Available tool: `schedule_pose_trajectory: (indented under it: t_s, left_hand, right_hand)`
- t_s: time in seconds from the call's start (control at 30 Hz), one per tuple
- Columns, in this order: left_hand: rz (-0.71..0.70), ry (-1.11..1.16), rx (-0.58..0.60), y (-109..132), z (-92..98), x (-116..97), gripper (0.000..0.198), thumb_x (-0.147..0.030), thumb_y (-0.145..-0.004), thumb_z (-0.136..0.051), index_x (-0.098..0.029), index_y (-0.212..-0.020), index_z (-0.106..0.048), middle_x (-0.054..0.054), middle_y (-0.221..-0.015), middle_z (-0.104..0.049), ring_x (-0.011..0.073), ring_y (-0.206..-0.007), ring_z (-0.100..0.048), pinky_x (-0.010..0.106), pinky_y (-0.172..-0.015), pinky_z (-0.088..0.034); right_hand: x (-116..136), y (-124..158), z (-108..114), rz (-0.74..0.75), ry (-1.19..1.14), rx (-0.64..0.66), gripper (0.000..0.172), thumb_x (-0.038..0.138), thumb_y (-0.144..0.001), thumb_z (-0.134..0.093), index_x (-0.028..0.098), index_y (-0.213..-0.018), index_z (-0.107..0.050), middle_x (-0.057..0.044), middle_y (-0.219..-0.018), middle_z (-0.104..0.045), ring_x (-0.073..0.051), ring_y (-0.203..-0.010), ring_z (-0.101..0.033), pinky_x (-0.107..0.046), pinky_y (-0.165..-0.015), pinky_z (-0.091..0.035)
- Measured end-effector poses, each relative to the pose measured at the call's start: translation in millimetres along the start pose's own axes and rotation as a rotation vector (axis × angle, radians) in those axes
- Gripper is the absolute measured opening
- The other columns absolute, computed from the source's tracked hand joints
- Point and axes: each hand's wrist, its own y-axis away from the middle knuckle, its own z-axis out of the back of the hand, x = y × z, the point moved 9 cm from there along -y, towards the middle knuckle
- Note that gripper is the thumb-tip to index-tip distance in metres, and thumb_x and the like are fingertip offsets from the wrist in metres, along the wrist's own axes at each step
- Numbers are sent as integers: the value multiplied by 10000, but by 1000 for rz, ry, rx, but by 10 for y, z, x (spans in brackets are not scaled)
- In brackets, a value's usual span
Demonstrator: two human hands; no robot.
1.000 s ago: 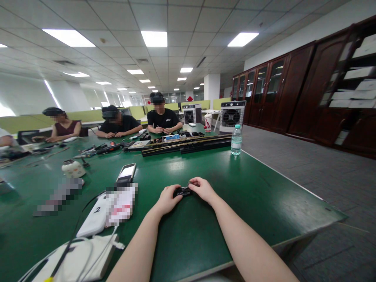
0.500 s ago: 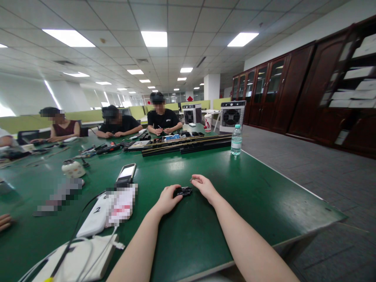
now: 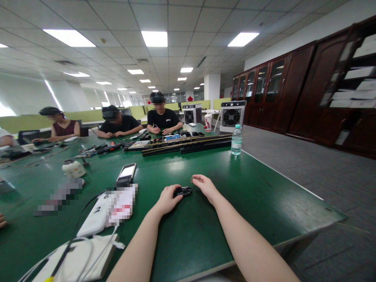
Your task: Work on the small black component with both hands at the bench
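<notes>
My left hand (image 3: 168,199) is closed on a small black part (image 3: 185,191) with fine detail on its top, holding it low over or against the green tabletop (image 3: 188,231). What the part is cannot be made out. Just right of it, my right hand (image 3: 205,188) hangs with thumb and fingertips pinched together. Something tiny seems to be between those fingertips, too small to name. The right fingertips are apart from the black part.
Left of my hands lie a phone (image 3: 127,173), a white power bank (image 3: 95,215), a cream pouch (image 3: 96,260) with cables, and a jar (image 3: 73,168). Black rails (image 3: 188,145) and a water bottle (image 3: 236,140) stand ahead. Several people sit across the table.
My hands and the black part have barely moved. Another person's hand at the left edge has drawn further out of view, and the person opposite has shifted their hands.
</notes>
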Motion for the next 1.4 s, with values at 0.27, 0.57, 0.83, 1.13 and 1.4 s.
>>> schedule_pose_trajectory:
  t_s: [0.27, 0.57, 0.83, 1.13, 1.4]
  left_hand:
    - [-2, -14, 13, 4, 0, -18, 399, -257, -749, -563, -182, -1141, -563, 79, -1154, -609, 255, -1100, -517, 369, -964, -402]
    - [-2, -18, 14, 1, -8, -7, 399, -247, -753, -563, -176, -1145, -561, 76, -1154, -610, 249, -1096, -517, 362, -964, -400]
    - [9, -25, 22, -4, -23, 6, 413, -255, -756, -566, -162, -1158, -553, 80, -1159, -606, 243, -1104, -514, 348, -968, -397]
    - [0, -17, 16, -4, -21, 3, 409, -249, -754, -564, -166, -1154, -555, 81, -1160, -606, 249, -1102, -511, 365, -969, -396]
    - [-2, -17, 15, -1, -17, -2, 409, -253, -754, -566, -160, -1152, -558, 86, -1156, -608, 251, -1103, -513, 365, -968, -398]
  right_hand:
    - [40, 22, 14, -10, -21, -20, 322, 332, -657, -657, 159, -925, -610, -101, -966, -685, -207, -961, -627, -370, -941, -423]
    - [13, 15, 20, -40, -67, -36, 321, 325, -638, -678, 158, -903, -605, -89, -926, -691, -198, -933, -635, -358, -929, -426]
    - [-13, 4, 29, -41, -98, -55, 331, 333, -606, -700, 165, -877, -614, -75, -888, -695, -197, -912, -638, -355, -919, -427]
    - [8, 11, 32, -24, -72, -51, 344, 351, -616, -696, 166, -898, -629, -77, -922, -696, -199, -923, -636, -362, -922, -430]
    - [69, 33, 30, 19, -80, -65, 376, 365, -612, -703, 165, -921, -628, -92, -968, -687, -211, -952, -628, -378, -933, -432]
